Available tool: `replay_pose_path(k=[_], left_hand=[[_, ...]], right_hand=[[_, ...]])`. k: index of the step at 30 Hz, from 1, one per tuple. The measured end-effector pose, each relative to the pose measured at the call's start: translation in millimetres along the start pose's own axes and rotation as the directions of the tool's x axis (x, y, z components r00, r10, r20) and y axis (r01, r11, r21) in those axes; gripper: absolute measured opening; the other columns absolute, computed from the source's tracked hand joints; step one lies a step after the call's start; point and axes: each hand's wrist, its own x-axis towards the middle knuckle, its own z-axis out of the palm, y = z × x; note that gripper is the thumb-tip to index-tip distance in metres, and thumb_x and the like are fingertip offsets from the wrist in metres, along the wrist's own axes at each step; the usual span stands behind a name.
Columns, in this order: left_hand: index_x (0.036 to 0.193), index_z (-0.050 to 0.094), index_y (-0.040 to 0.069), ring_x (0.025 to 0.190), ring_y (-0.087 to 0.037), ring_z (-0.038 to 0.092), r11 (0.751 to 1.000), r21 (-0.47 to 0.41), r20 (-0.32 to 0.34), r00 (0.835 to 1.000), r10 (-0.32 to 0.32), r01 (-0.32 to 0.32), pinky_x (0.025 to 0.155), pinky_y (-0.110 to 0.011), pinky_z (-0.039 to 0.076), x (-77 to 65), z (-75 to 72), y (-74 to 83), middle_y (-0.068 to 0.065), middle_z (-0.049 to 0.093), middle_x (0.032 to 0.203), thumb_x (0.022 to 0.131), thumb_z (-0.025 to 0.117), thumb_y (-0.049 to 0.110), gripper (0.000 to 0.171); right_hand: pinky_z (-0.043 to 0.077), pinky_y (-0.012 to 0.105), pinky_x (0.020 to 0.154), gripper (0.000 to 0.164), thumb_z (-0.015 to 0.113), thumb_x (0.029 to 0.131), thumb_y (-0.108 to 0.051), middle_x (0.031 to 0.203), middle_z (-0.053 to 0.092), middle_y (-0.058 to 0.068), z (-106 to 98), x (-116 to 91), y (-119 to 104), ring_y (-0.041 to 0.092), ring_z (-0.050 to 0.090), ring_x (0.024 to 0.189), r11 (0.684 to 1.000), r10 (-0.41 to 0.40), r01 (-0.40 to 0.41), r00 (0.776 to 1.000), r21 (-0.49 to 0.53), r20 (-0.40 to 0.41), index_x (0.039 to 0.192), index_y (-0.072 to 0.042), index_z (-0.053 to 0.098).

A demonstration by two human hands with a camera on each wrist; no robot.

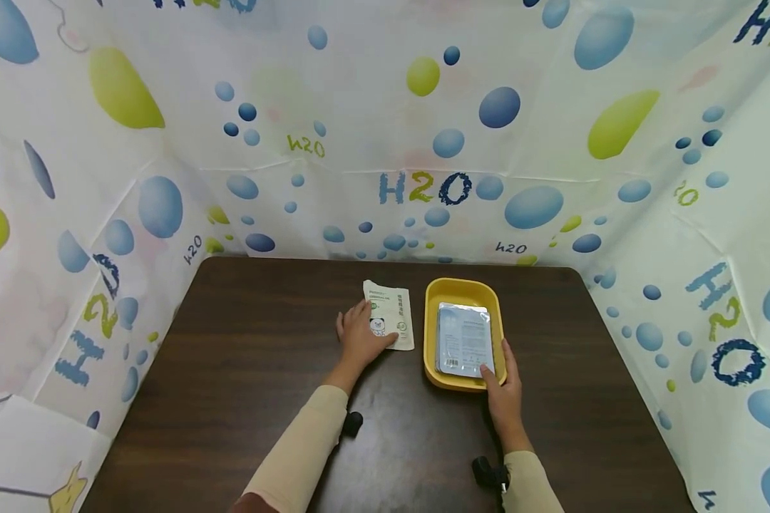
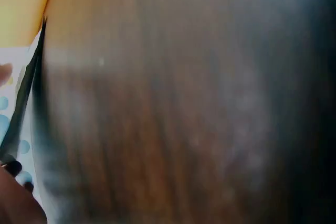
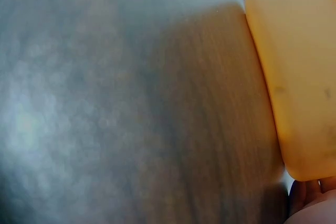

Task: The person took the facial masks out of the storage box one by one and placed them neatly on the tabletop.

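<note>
My left hand (image 1: 362,333) lies over a flat white sachet (image 1: 390,303) printed with green text and a small panda face. Its fingers are at the sachet's left edge and the thumb is on the lower part. To the right is a yellow plastic tray (image 1: 431,335) holding a silver-blue foil packet (image 1: 465,338) with fine print; whether more lie beneath cannot be told. My right hand (image 1: 505,395) grips the tray's lower right corner, thumb over the rim, fingers outside. The right wrist view shows the tray's side (image 3: 299,77) with fingers (image 3: 312,190) below it.
Both things are near the far side of a dark brown wooden table (image 1: 263,342). A white curtain (image 1: 359,85) with blue and green dots and H2O lettering hangs behind and along the sides. Dark wrist cameras (image 1: 353,425) sit at both cuffs.
</note>
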Motion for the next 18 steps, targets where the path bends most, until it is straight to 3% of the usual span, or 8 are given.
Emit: replay_pose_path(k=[3,7,13,18], left_hand=[[0.159,0.036,0.006,0.157,-0.036,0.021,0.971,0.237,0.088,0.996,0.000,-0.021,0.126,-0.065,0.006,-1.5,-1.5,-5.2,-0.015,0.029,0.168,0.079,0.077,0.063,0.106],[0.164,0.020,0.010,0.161,-0.032,0.005,0.925,0.378,0.192,0.981,-0.032,-0.044,0.127,-0.061,0.001,-1.7,1.4,-13.3,-0.014,0.006,0.173,0.085,0.060,0.076,0.110],[0.166,0.008,0.012,0.162,-0.029,-0.003,0.904,0.422,0.215,0.976,-0.033,-0.062,0.128,-0.059,-0.003,-1.2,5.3,-16.1,-0.013,-0.005,0.173,0.088,0.047,0.081,0.111],[0.165,0.011,0.011,0.162,-0.030,-0.001,0.912,0.407,0.205,0.978,-0.031,-0.057,0.128,-0.059,-0.002,-0.5,2.6,-12.6,-0.013,-0.002,0.174,0.089,0.049,0.078,0.109]], right_hand=[[0.030,0.000,0.103,0.070,0.056,0.104,-0.013,0.170,0.024,0.004,1,-2,-1,0.026,0.029,0.154,1.000,0.014,-0.014,1.000,0.009,0.005,0.164,-0.028,0.024],[0.030,-0.001,0.101,0.070,0.056,0.103,-0.011,0.170,0.024,0.003,0,-4,-1,0.025,0.027,0.155,1.000,0.008,-0.008,1.000,0.021,0.006,0.164,-0.027,0.024],[0.032,0.000,0.101,0.071,0.055,0.103,-0.007,0.170,0.023,0.005,0,-3,-3,0.025,0.027,0.154,0.999,0.027,-0.027,1.000,0.044,0.003,0.164,-0.025,0.023],[0.034,0.003,0.103,0.070,0.055,0.102,-0.005,0.170,0.024,0.009,0,-3,-22,0.028,0.028,0.153,0.997,0.049,-0.049,0.999,0.066,0.014,0.164,-0.019,0.024]])
